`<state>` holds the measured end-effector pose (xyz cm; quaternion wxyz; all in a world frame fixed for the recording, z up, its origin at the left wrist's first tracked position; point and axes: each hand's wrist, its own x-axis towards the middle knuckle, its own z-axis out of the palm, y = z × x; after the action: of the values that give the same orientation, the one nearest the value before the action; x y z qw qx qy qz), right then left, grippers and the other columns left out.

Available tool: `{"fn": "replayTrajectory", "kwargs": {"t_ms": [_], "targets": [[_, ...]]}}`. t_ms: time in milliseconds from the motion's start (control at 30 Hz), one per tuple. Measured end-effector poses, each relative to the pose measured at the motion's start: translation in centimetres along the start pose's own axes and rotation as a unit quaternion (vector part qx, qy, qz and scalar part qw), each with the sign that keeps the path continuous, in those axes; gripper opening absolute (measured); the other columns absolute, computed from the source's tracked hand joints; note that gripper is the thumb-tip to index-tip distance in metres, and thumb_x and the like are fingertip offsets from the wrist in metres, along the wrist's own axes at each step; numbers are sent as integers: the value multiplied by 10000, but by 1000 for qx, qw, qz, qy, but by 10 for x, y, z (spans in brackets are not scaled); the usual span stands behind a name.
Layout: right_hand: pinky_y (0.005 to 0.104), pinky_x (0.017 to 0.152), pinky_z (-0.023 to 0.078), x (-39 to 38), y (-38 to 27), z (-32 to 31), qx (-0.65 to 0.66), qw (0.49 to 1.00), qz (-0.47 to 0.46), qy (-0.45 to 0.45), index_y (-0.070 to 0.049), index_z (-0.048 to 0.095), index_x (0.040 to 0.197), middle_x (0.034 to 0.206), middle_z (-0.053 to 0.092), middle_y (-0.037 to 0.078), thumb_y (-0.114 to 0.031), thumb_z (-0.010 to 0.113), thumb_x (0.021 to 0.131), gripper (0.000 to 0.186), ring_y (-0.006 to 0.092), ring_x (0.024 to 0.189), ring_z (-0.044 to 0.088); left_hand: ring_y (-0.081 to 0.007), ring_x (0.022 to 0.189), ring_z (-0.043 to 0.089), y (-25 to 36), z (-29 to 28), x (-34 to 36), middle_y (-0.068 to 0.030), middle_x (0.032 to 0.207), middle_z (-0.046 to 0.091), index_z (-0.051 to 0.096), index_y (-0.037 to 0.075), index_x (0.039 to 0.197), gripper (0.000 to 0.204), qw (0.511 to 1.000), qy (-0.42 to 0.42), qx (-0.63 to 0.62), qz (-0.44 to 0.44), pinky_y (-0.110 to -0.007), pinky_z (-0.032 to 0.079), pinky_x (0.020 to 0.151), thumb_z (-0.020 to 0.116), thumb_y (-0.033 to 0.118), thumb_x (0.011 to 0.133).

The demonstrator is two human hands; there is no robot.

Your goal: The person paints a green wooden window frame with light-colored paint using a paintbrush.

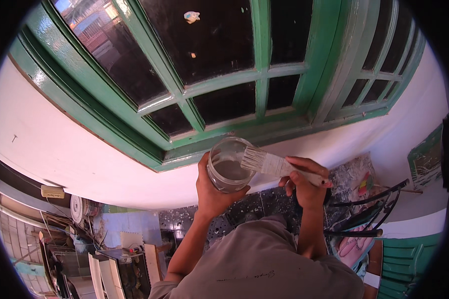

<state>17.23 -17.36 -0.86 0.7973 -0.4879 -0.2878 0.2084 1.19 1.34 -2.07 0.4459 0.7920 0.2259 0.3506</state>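
Note:
My left hand [215, 198] is wrapped round a clear glass jar [228, 182], its mouth tilted up toward me and greyish matter visible inside. In my right hand [308, 184] is a paintbrush [270, 163], held by the handle between thumb and fingers. Its pale, paint-crusted bristles point left and lie over the right side of the jar's rim; whether they touch the glass I cannot tell. Just beyond both hands runs the green sill [199, 149] of a window with green wooden frames [184, 94] and dark panes.
A white wall [85, 149] runs below the window. Dark speckled floor [177, 219] shows beneath my arms. At the lower left are stacked household items and a paint-splashed bucket [77, 208]. To the right stand a black metal rack [369, 212] and green slatted panels [409, 259].

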Motion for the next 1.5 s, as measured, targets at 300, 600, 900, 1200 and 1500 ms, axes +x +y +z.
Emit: {"fn": "replayTrajectory", "kwargs": {"t_ms": [300, 600, 900, 1200, 1500], "targets": [[275, 421, 495, 1, -4, 3, 40, 999, -1, -30, 91, 643, 1250, 944, 733, 184, -38, 672, 965, 314, 191, 589, 698, -328, 1276, 628, 4, 5, -1, -192, 1411, 584, 343, 46, 1505, 1154, 1000, -8, -15, -12, -434, 535, 1053, 1018, 194, 581], [292, 504, 519, 17, -10, -1, 53, 993, -96, 39, 103, 696, 1127, 837, 719, 169, -49, 684, 963, 224, 199, 623, 692, -329, 1282, 622, 5, 9, 5, -189, 1424, 568, 317, 34, 1508, 1212, 1000, -9, -18, -4, -435, 538, 1061, 1040, 236, 556], [328, 459, 527, 17, -25, 6, -14, 996, -86, 4, 121, 699, 1044, 834, 715, 202, -22, 646, 951, 178, 243, 582, 695, -325, 1278, 617, 5, 16, 11, -200, 1413, 561, 306, -8, 1492, 1213, 998, 1, -36, 56, -426, 533, 1055, 1043, 246, 564], [292, 446, 474, 93, -116, -16, 0, 919, -350, 183, 61, 693, 1152, 942, 709, 162, -162, 669, 1021, 259, 179, 573, 658, -304, 1265, 608, 17, 23, 10, -186, 1367, 554, 357, 17, 1451, 1132, 992, -21, -115, 43, -417, 528, 1054, 1042, 223, 573], [234, 532, 487, 175, -160, 18, -24, 852, -447, 272, 59, 753, 1149, 929, 762, 130, -111, 741, 986, 236, 141, 652, 706, -276, 1287, 533, 34, 16, -2, -139, 1396, 453, 362, 30, 1418, 1139, 994, -6, -113, 4, -422, 470, 1090, 1040, 188, 517]]}}
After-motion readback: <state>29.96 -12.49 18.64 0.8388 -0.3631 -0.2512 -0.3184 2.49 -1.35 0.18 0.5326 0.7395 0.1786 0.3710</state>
